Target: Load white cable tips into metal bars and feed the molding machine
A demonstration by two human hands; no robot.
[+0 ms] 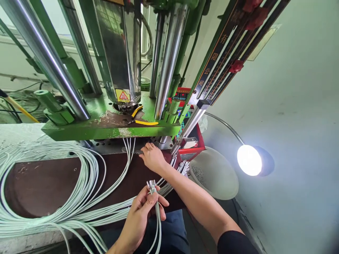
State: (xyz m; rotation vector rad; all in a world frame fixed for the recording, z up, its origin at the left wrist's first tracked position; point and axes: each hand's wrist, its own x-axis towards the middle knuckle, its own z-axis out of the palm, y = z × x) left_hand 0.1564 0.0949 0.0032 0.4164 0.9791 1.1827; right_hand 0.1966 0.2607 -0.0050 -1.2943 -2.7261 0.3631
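Whitish cables (158, 213) pinched in my left hand (141, 211), right hand (154, 158) up by the green press (111, 133).

So, bottom centre of the frame, my left thumb and fingers are clamped on those few cables just below their metal tips (152, 186), which point up. My right hand's near the middle, at the press's lower front; honestly can't tell if those fingers are closed on anything. Big cable coil (91, 169) sprawls across the brown counter (144, 169) at left, more metal ends (183, 167) are bunched right of centre, yellow-handled pliers (147, 122) lie on the press, upper centre, and a lit lamp (249, 159) glares at right.
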